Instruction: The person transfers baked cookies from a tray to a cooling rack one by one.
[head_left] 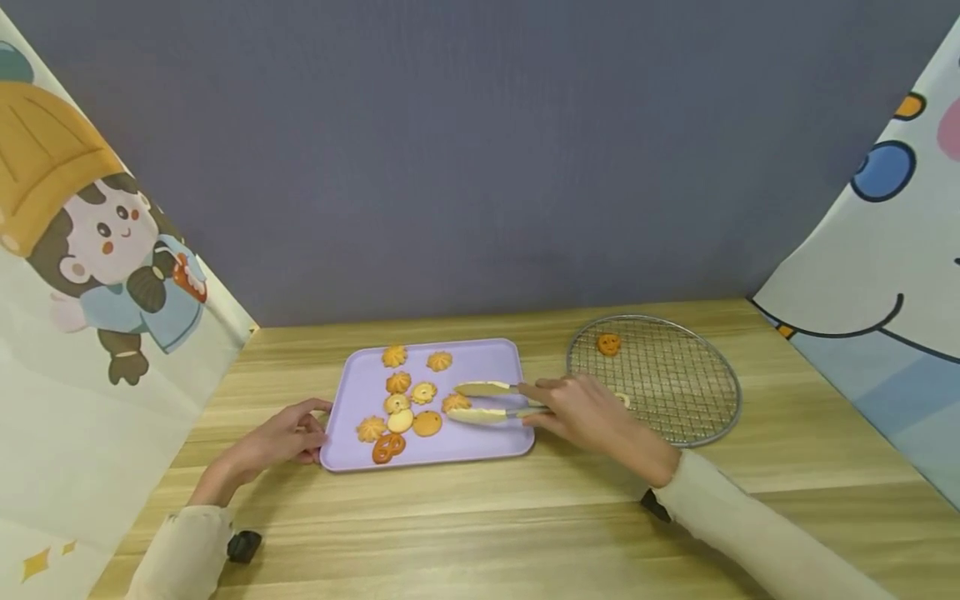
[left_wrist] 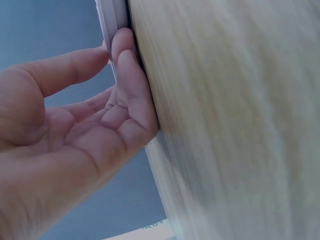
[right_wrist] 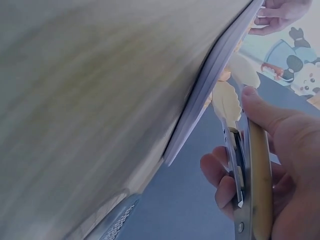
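Note:
My right hand (head_left: 588, 412) holds a pair of tongs (right_wrist: 257, 175) with cream tips and metal arms. Over the lilac tray (head_left: 480, 446), the tips stand on either side of a swirl-shaped cookie (head_left: 454, 402) at the right of the group. At the tray's left edge, my left hand (head_left: 281, 433) pinches the rim, the thumb on top and fingertips against its side in the left wrist view. Several other cookies lie on the tray, among them a pretzel (head_left: 388, 448), a round brown cookie (head_left: 427, 423) and a pale round one (head_left: 401, 421).
A round wire rack (head_left: 675, 367) lies right of the tray. On it are a brown smiley-face cookie (head_left: 609, 343) and a pale ring-shaped piece (head_left: 623, 400), partly behind my right hand. A grey wall (head_left: 487, 167) rises behind the wooden table (head_left: 450, 533), with printed panels at both sides.

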